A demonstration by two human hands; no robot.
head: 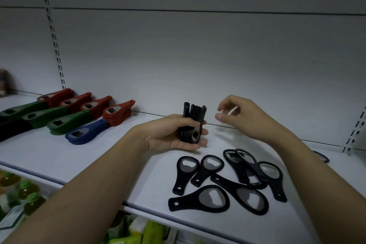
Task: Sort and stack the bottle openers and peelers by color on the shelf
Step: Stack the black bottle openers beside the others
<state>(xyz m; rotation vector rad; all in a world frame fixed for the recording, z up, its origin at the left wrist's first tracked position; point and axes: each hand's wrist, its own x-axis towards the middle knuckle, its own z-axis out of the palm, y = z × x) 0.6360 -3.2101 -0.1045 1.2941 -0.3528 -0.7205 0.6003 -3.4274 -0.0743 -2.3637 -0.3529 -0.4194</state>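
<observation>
Nearest me, loose black openers lay scattered on the white shelf, under my right forearm. Above them my left hand gripped a bundle of black openers upright, while my right hand hovered beside it, fingers loosely curled, holding nothing. Farther left sat blue, green and red stacks.

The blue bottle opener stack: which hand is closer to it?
Left. The left hand, holding a bunch of black bottle openers, is just right of the blue bottle opener stack. The right hand hovers farther right, beyond the left hand.
</observation>
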